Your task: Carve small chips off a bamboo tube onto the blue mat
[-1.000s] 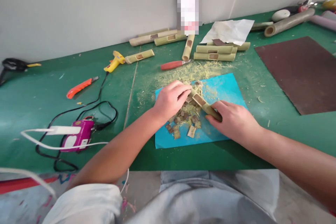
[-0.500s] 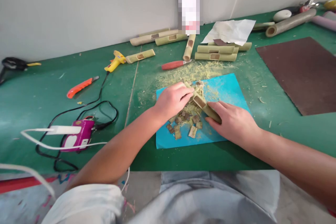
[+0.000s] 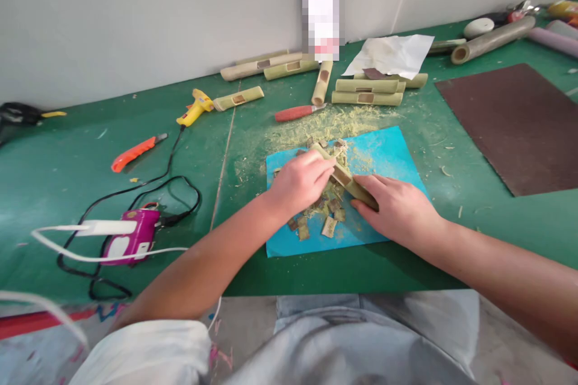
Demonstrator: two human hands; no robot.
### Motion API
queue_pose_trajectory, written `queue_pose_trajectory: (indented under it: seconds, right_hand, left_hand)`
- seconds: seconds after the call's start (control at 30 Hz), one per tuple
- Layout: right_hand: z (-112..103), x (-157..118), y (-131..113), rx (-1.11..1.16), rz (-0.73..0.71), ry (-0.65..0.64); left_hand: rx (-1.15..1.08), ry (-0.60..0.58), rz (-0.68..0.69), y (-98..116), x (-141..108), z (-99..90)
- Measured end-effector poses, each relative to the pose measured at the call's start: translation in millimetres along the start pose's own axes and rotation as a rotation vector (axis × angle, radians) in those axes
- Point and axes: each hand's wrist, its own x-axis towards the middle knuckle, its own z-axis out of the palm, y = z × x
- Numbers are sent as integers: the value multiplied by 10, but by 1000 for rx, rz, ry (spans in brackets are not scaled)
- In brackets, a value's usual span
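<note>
A bamboo tube (image 3: 363, 192) with a rectangular slot cut in its side lies slanted over a blue sheet (image 3: 383, 150). My right hand (image 3: 395, 201) is closed around its near end, thumb on the near side. Over the slot's far end is my left hand (image 3: 303, 179), fingers pinched together at the tube; what they hold, if anything, is mostly hidden. Beneath the hands, small cut bamboo pieces (image 3: 329, 227) and pale shavings lie scattered on the sheet.
Behind the sheet lies a red-handled knife (image 3: 293, 113). Slotted bamboo tubes (image 3: 368, 98) rest farther back. Leftward are a yellow glue gun (image 3: 196, 108), an orange cutter (image 3: 139, 153) and a purple power adapter (image 3: 135, 234) with cables. A brown board (image 3: 515, 126) lies right.
My left hand has shifted slightly along the tube toward the slot, leaving the tube's far end more exposed. My right hand keeps its grip. The whole view has shifted slightly.
</note>
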Motion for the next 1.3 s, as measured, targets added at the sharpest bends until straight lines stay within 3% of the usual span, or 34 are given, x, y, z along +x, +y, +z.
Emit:
queue_pose_trajectory:
  seconds: [0.87, 1.3]
  right_hand:
    - [0, 3, 22, 37, 29, 4]
    - [-26, 2, 4, 23, 46, -26]
  left_hand:
    - [0, 50, 15, -175, 28, 1]
    - [-40, 50, 14, -158, 31, 14]
